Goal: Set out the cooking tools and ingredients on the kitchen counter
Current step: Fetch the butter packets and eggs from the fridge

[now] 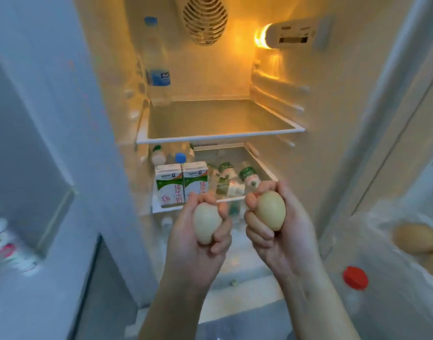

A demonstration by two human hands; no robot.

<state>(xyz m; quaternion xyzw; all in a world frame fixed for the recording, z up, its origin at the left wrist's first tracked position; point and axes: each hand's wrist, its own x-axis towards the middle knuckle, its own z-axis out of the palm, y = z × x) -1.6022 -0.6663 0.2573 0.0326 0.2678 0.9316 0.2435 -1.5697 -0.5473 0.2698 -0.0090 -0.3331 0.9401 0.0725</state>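
I face an open fridge. My left hand (pixel 198 244) grips a pale egg (pixel 206 223), fingers curled round it. My right hand (pixel 281 231) holds a second pale egg (pixel 270 210) the same way. Both hands are raised side by side in front of the lower shelf. Two green-and-white milk cartons (pixel 179 184) stand on that shelf just behind my left hand. Several small bottles (pixel 231 179) lie to their right.
The glass upper shelf (pixel 215 137) carries a tall water bottle (pixel 156 62) at its back left. In the open door on the right sit brown eggs (pixel 416 238) and a red cap (pixel 355 278). The fridge's white side panel (pixel 51 119) rises on the left.
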